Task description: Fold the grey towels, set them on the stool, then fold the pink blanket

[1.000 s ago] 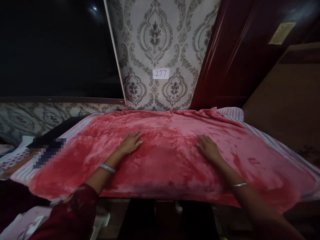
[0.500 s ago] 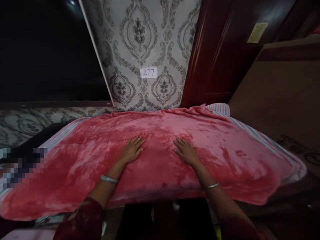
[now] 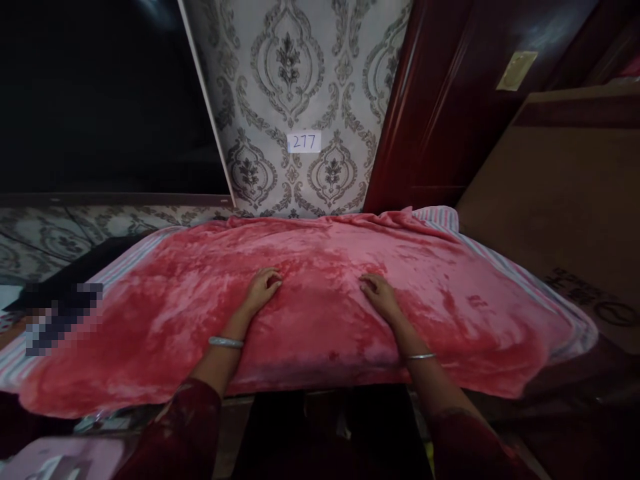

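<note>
A plush pink-and-red blanket lies spread over a surface, with a pale striped border along its left and right sides. My left hand is at the left of its middle, fingers curved and thumb apart from them, holding nothing. Across from it, my right hand has a similar loose curl with a gap at the thumb and nothing inside. Both hands are at the blanket's surface; whether the fingertips touch it, I cannot tell. Each wrist wears a bangle.
A large dark screen stands at the back left. Patterned wallpaper bears a paper label reading 277. At the right are a dark red door and a big cardboard box. A pink object sits at the lower left.
Both hands, flat with fingers spread before, now have their fingers curled in. The view has shifted slightly. The blanket lies much as before.
</note>
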A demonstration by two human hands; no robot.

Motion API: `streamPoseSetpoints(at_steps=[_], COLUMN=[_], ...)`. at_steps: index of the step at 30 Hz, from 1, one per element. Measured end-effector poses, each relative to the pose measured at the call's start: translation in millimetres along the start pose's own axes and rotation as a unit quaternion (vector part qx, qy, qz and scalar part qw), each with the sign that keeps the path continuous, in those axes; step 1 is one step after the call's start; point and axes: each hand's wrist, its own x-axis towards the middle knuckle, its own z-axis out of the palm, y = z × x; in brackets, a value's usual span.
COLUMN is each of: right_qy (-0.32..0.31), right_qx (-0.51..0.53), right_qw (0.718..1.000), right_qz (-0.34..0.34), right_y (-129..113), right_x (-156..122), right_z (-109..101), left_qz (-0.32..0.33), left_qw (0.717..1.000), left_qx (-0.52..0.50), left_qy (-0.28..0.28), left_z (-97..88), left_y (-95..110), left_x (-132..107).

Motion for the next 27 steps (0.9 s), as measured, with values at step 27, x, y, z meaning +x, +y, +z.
streamPoseSetpoints(at_steps=[27], right_qy=[-0.069], right_qx=[-0.132], right_qw=[0.989], right_qz=[-0.016], right_y=[-44], right_x=[34], right_z=[37], left_qz=[-0.018], left_qw=[0.999], left_qx=[0.04], left_qy=[-0.023], left_z=[-2.0], left_y=[14], left_x=[3])
